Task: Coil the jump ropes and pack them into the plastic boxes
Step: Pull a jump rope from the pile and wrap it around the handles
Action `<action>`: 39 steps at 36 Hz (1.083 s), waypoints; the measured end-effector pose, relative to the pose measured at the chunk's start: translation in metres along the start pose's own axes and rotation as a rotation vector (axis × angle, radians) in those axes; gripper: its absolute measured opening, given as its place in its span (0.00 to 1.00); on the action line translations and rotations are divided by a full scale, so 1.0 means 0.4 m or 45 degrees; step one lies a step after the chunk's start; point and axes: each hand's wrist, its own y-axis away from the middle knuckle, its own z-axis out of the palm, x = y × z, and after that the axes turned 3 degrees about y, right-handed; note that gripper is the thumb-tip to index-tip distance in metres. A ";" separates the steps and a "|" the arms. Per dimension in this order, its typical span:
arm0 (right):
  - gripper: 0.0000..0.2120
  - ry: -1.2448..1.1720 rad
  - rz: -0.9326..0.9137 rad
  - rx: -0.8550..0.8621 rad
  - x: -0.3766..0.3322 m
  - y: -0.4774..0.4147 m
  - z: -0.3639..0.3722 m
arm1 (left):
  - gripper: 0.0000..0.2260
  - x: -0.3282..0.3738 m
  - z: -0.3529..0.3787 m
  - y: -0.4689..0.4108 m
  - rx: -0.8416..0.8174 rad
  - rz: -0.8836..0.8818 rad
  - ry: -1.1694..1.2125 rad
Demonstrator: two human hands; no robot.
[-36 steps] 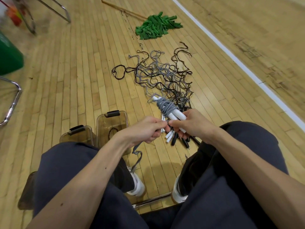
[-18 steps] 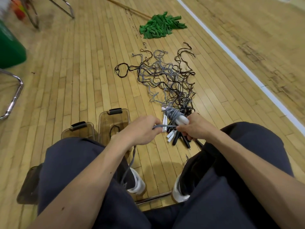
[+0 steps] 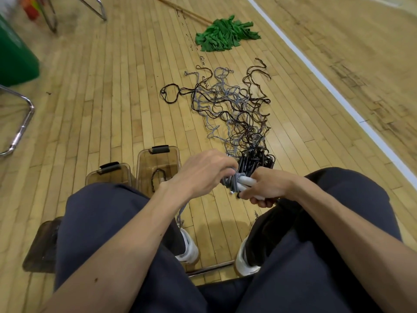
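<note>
Grey jump rope (image 3: 232, 184) is held at frame centre, above the floor between the knees. Its white handles (image 3: 247, 182) are gripped together in the right hand (image 3: 268, 188), fingers curled round them. The left hand (image 3: 203, 175) is curled over the cord wraps at the handle ends. The cord appears pinched, but the fingertips are partly hidden. A loose grey tail (image 3: 181, 214) hangs below the left wrist, so winding is judged unfinished.

Handling, as judged: the cord is light, soft, limp and kink-prone, and no shape is held without tension. The handles are the only stiff part, so hold is best taken there, with the tail tucked under a wrap before release.

Just beyond the hands, a bundle of black handles (image 3: 250, 162) lies on the floor. The tangled pile of ropes (image 3: 234, 109) is spread toward upper centre. Snagging is likely if one is yanked.

Left of the hands, a tinted plastic box (image 3: 146, 161) is seen with a dark cord showing in it. A second box (image 3: 112, 175) stands beside it, contents unclear. A green mop (image 3: 225, 35) lies at upper centre, a green bin (image 3: 13, 53) at upper left.
</note>
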 end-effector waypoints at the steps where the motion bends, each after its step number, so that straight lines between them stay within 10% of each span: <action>1: 0.12 0.014 -0.013 -0.022 0.000 0.002 -0.002 | 0.10 -0.001 0.002 -0.001 0.021 0.009 0.019; 19: 0.08 0.039 -0.376 -0.629 0.003 0.046 -0.005 | 0.07 -0.006 -0.008 -0.021 -0.378 -0.088 0.862; 30: 0.15 -0.459 -0.598 -0.475 -0.010 0.091 -0.012 | 0.04 -0.024 -0.033 -0.022 -0.386 -0.316 1.537; 39: 0.05 -0.801 -0.664 -0.279 -0.009 0.089 -0.030 | 0.16 0.010 -0.008 -0.035 -0.265 -0.562 1.468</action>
